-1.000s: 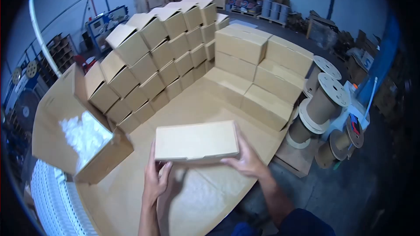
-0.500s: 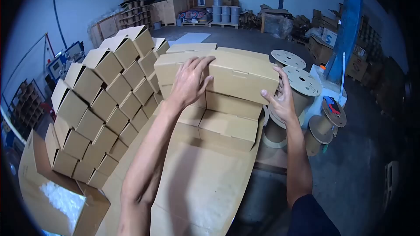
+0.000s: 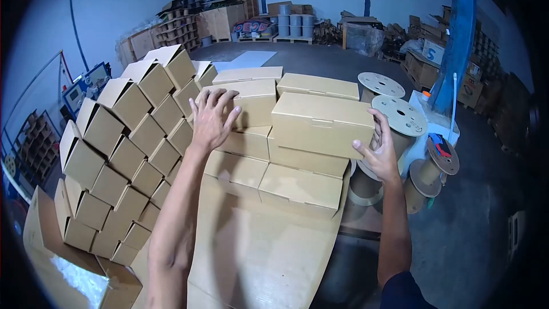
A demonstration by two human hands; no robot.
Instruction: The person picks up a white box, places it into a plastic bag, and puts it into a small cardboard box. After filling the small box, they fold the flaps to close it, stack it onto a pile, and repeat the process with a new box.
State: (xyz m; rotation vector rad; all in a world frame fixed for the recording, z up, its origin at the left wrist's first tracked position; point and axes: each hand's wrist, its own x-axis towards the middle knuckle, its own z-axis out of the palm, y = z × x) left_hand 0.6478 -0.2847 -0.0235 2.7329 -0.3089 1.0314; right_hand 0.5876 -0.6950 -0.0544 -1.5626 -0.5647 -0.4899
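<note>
My right hand [image 3: 380,146] grips the right end of a closed cardboard box [image 3: 320,127], thumb on its front face and fingers round the far corner. This box lies on top of the right part of the stack, its front slightly over the box below. At the left, my left hand [image 3: 213,120] has its fingers spread against the left end of another closed cardboard box [image 3: 254,103]. Beneath both are more boxes, including a lower front box [image 3: 303,186] on a brown cardboard sheet [image 3: 269,252].
Rows of boxes with partly raised flaps [image 3: 134,143] are piled on the left. An open carton [image 3: 51,234] with clear plastic stands at the lower left. Large cable spools [image 3: 400,115] and a blue post [image 3: 454,40] are on the right. Pallets with drums [image 3: 294,26] line the back wall.
My left hand has shifted left along its box. The right box now sits apart from the left one, nearer and a little lower, with my right hand still at its end.
</note>
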